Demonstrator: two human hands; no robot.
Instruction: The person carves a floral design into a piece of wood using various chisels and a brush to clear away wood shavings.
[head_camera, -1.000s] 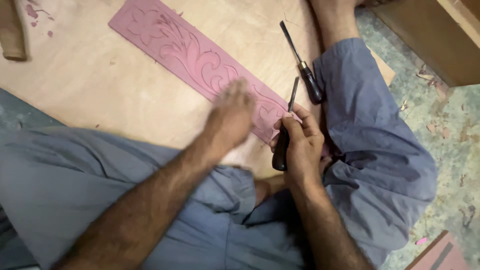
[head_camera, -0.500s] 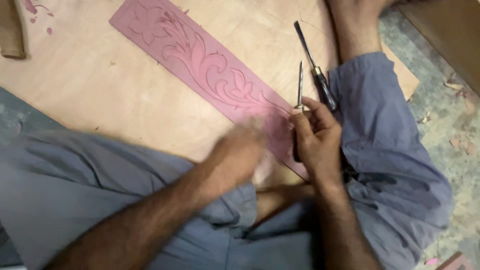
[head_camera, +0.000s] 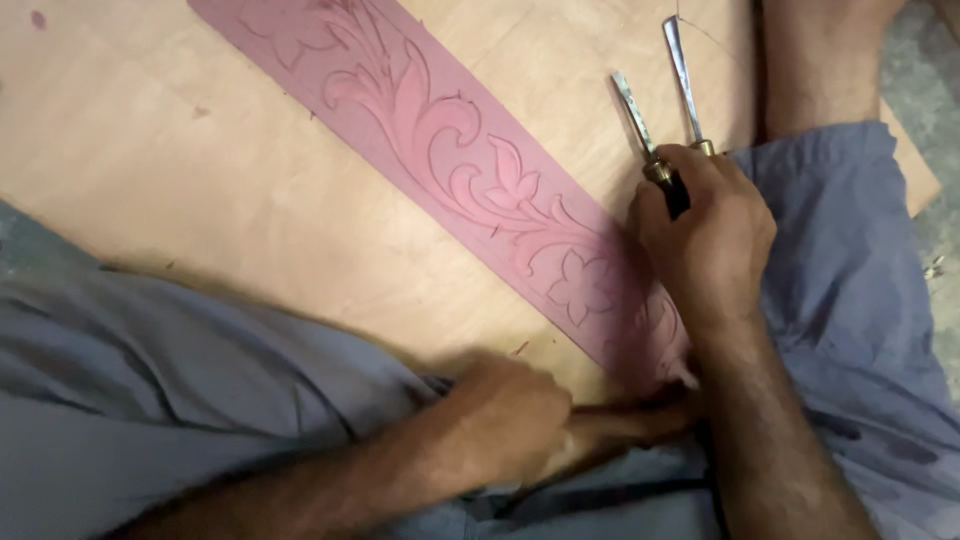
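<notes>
A long pink wooden strip with carved leaf and flower scrolls lies slantwise on a plywood board. My right hand rests on the strip's near end, closed round the handle of a chisel whose blade points away from me. A second chisel lies right beside it on the board. My left hand is down near my lap, blurred, fingers curled against my leg below the strip's end. Whether it holds anything is hidden.
My legs in grey-blue trousers frame the board on the left and right. A bare shin lies at the upper right. Grey floor with wood chips shows past the board's right edge.
My left hand has drawn back off the carved strip down to my lap. My right hand has kept its chisel, and the view has come closer to the strip.
</notes>
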